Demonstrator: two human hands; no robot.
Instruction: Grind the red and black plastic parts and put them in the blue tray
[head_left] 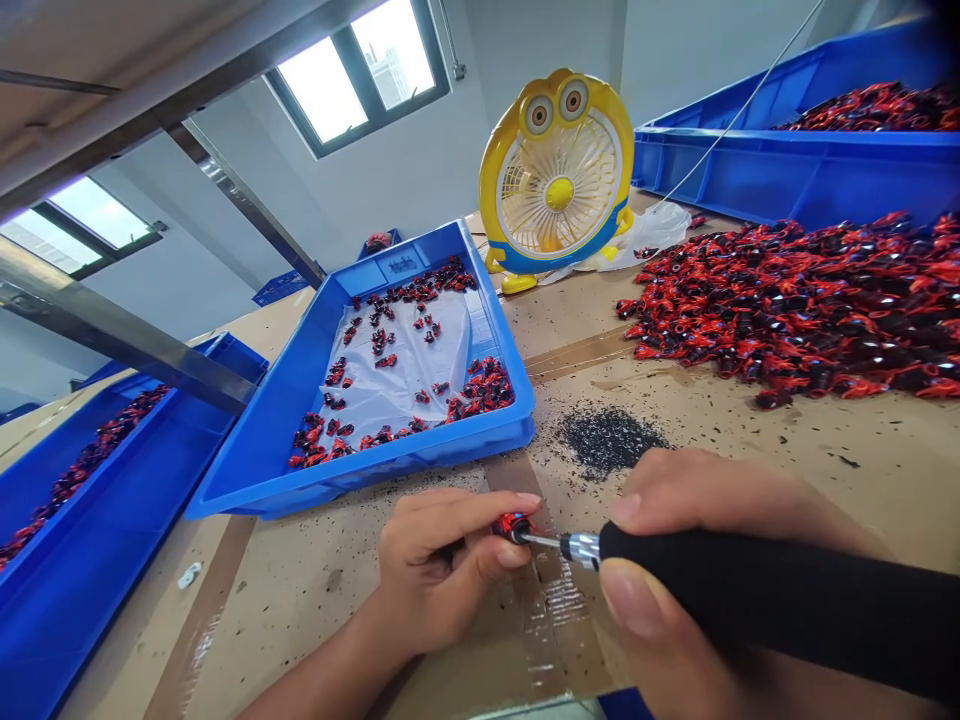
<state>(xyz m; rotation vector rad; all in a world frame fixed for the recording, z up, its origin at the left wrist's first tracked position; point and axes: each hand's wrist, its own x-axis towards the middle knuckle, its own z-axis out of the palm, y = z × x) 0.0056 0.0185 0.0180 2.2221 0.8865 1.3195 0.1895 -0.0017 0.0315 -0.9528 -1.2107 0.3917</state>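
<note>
Between the thumb and index finger of my left hand [442,570] is a small red and black part [515,527]. My right hand [675,600] is wrapped round a thick black tool [780,600] with a silver collar. The tool's thin metal tip [544,541] points left and meets the part at its near end; how deep it goes is hidden. Beyond my hands, a blue tray [390,468] lined with a white sheet holds loose parts of the same kind.
A large heap of red and black parts [795,310] lies at the right, before blue bins [750,175]. A yellow fan [559,190] stands behind. Black shavings [611,438] lie near my right hand. More blue bins [127,520] and a metal post [112,320] are at the left.
</note>
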